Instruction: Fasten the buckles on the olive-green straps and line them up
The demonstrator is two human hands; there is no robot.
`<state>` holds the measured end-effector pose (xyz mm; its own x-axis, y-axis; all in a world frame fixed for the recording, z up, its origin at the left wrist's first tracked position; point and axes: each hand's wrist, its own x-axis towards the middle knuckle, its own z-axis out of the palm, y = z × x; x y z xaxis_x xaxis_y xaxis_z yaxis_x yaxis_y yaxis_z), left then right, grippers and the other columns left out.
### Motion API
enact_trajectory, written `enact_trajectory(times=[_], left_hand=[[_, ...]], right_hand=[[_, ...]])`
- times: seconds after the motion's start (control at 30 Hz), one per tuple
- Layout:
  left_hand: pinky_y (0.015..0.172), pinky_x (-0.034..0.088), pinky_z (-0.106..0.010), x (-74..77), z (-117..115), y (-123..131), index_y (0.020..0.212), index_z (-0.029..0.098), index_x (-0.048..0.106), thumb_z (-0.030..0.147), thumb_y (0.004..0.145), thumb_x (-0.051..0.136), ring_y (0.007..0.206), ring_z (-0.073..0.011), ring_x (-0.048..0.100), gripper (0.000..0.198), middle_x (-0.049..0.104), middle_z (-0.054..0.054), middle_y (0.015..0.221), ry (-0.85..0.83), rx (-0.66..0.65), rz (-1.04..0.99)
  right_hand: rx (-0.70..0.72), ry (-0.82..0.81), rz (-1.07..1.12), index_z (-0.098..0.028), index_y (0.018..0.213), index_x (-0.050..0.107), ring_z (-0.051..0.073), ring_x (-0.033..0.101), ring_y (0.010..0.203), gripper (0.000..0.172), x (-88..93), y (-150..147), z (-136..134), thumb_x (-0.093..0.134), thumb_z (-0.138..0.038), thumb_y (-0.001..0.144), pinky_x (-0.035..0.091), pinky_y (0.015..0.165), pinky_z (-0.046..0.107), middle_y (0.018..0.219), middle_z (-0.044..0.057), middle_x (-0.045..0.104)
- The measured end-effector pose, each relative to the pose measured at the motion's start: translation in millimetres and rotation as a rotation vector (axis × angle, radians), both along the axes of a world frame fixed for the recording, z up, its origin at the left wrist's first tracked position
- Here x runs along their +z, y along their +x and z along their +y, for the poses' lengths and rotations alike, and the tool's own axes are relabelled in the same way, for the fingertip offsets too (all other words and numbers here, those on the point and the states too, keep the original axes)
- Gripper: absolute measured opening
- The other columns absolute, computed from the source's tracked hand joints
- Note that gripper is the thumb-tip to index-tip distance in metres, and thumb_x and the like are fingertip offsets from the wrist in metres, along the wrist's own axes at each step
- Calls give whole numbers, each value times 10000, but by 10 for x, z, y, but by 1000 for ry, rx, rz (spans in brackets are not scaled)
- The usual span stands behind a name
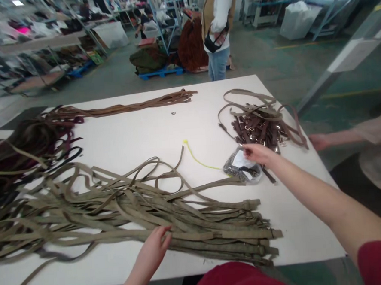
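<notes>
Many long olive-green webbing straps [188,213] lie in a loose bundle across the near side of the white table. My left hand [156,245] rests at the bundle's near edge, touching the straps, thumb and fingers apart. Farther right, my right hand [258,154] is at the upper edge of a clear plastic bag [252,176] with a white label and small dark pieces inside. Its fingers are curled and closed on the bag's edge; the fingertips are partly hidden. Just beyond lies a pile of dark brown straps with metal fittings [257,127].
Brown straps [136,103] lie along the far edge, with a dark strap heap [26,146] at left. A yellow cord [196,159] and small ring [173,113] are mid-table. A co-worker's hand [318,142] is at the right edge. Another person [218,24] stands beyond the table.
</notes>
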<state>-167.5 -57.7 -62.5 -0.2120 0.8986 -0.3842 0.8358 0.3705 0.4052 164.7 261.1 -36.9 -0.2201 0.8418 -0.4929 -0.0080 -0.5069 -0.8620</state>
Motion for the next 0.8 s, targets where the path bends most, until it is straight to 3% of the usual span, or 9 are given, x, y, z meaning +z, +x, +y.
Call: enact_trajectory(times=[0.07, 0.13, 0.2, 0.27, 0.4, 0.5, 0.6, 0.7, 0.8], left_hand=[[861, 425, -350, -125, 212, 95, 973, 131, 576, 275, 784, 393, 946, -213, 547, 300, 598, -106, 1006, 51, -161, 107], [903, 382, -363, -225, 517, 258, 1033, 137, 549, 201, 792, 379, 1010, -218, 506, 302, 552, -116, 1094, 148, -351, 213], [938, 330, -377, -311, 831, 462, 1085, 166, 512, 140, 799, 359, 1080, -219, 448, 325, 509, -107, 1157, 252, -535, 279], [940, 304, -383, -381, 1092, 646, 1042, 179, 526, 119, 807, 347, 1054, -212, 456, 302, 549, -100, 1074, 293, -680, 301], [806, 360, -358, -461, 1358, 791, 806, 158, 580, 187, 815, 377, 842, -209, 529, 206, 580, -89, 789, 192, -801, 331], [693, 372, -306, -451, 1340, 771, 799, 169, 574, 313, 830, 361, 746, -189, 531, 259, 565, -77, 769, 166, -783, 286], [646, 356, -260, -393, 1222, 778, 811, 185, 564, 387, 838, 313, 714, -157, 520, 323, 562, -56, 780, 136, -703, 161], [627, 349, -234, -328, 1107, 821, 779, 186, 551, 395, 826, 325, 719, -141, 513, 312, 565, -30, 771, 76, -564, 10], [599, 354, -223, -223, 1028, 866, 737, 176, 531, 409, 821, 310, 667, -127, 501, 332, 548, 1, 689, 47, -435, -163]], right_hand=[[108, -152, 129, -133, 747, 524, 84, 533, 560, 54, -244, 10, -493, 555, -128, 704, 470, 529, 207, 577, 2, 554], [134, -247, 229, -153, 837, 540, 93, 557, 640, 141, -398, 101, -961, 561, -147, 697, 484, 598, 220, 667, 13, 581], [61, -287, 223, -170, 856, 539, 89, 551, 641, 182, -496, 234, -1386, 571, -156, 678, 478, 606, 219, 679, 3, 574], [-48, -315, 169, -181, 842, 535, 83, 535, 620, 199, -571, 371, -1759, 577, -153, 649, 463, 585, 214, 662, -11, 555], [-189, -278, 13, -181, 818, 534, 75, 457, 525, 172, -709, 546, -2292, 544, -243, 658, 370, 480, 193, 592, -39, 492], [-145, -139, -328, -169, 883, 543, 90, 405, 487, 262, -786, 521, -2440, 491, -352, 703, 303, 461, 216, 572, -37, 477], [18, 84, -629, -189, 1099, 481, 114, 427, 546, 395, -816, 379, -2363, 481, -327, 729, 314, 546, 244, 609, -29, 501], [134, 210, -666, -204, 1065, 524, 134, 449, 652, 386, -784, 228, -2183, 564, -255, 684, 311, 633, 256, 649, -17, 516], [108, 215, -595, -196, 942, 576, 151, 454, 747, 302, -651, 113, -2078, 619, -222, 644, 314, 685, 252, 690, -8, 521]])
